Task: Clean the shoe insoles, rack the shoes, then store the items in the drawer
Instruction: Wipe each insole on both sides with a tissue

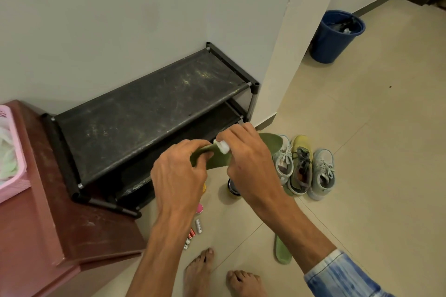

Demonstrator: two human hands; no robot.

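My left hand grips the heel end of a green insole, held in the air in front of the black shoe rack. My right hand pinches a white cotton wad and presses it on the insole's top face. A second green insole lies on the floor near my feet. Three shoes stand side by side on the floor to the right: a pale one, a yellow-green one and a light blue-grey one.
A small dark jar stands on the tiles under my hands. Batteries and a pink item lie nearby. A maroon drawer cabinet with a pink basket stands left. A blue bin is at the far right.
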